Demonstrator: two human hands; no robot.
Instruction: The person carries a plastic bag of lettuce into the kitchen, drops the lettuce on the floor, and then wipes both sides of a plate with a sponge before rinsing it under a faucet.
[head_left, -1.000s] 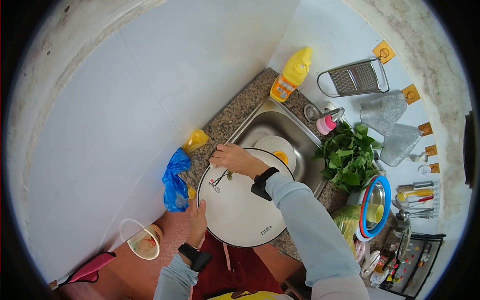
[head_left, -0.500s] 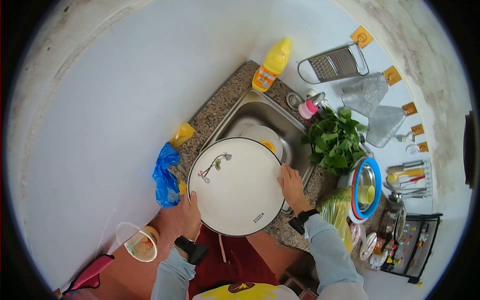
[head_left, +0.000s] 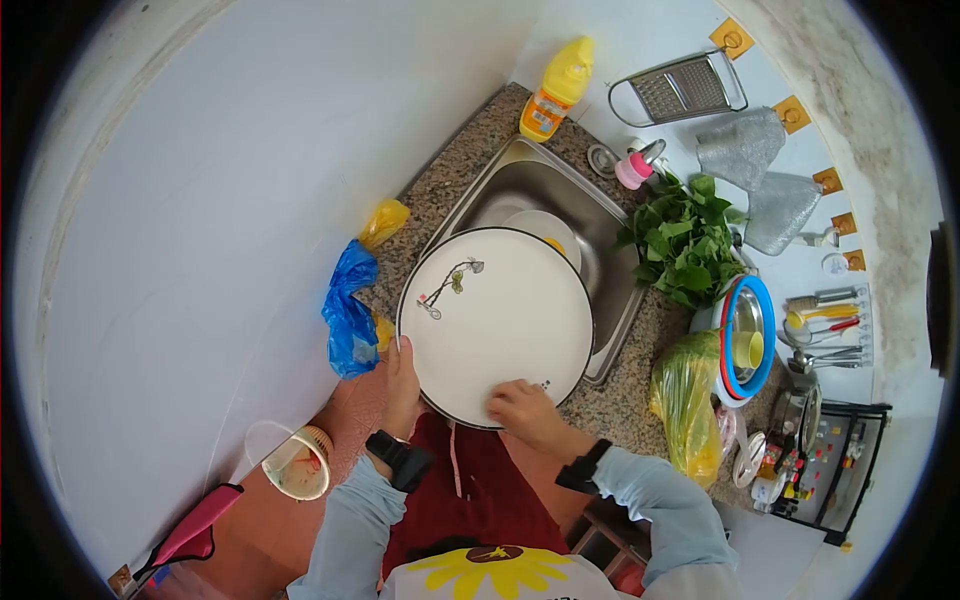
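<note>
left hand: the left hand (head_left: 402, 385) is closed at the side edge, one digit against the rim, the rest out of sight.
right hand: the right hand (head_left: 526, 410) has its fingers curled on the face near the lower edge; whether anything is pinched beneath them, i cannot tell.
tray: a large round white tray with a thin dark rim (head_left: 500, 330), printed with a small plant-like drawing, spans the near part of the sink and reaches out over the counter's front; what bears its weight is hidden.
handling: it looks stiff and fairly light for its breadth, though awkward from one side, as the far edge would tip; its smooth face would likely be slippery if wet, and the rim could chip on a knock.
best hold: opposite sides of the rim, fingers under, thumbs over.
sink: a rectangular stainless steel sink (head_left: 560, 178), with a white round dish (head_left: 524, 219) in it.
counter: speckled brown granite (head_left: 630, 410).
left side: a crumpled blue plastic bag (head_left: 350, 325).
</note>
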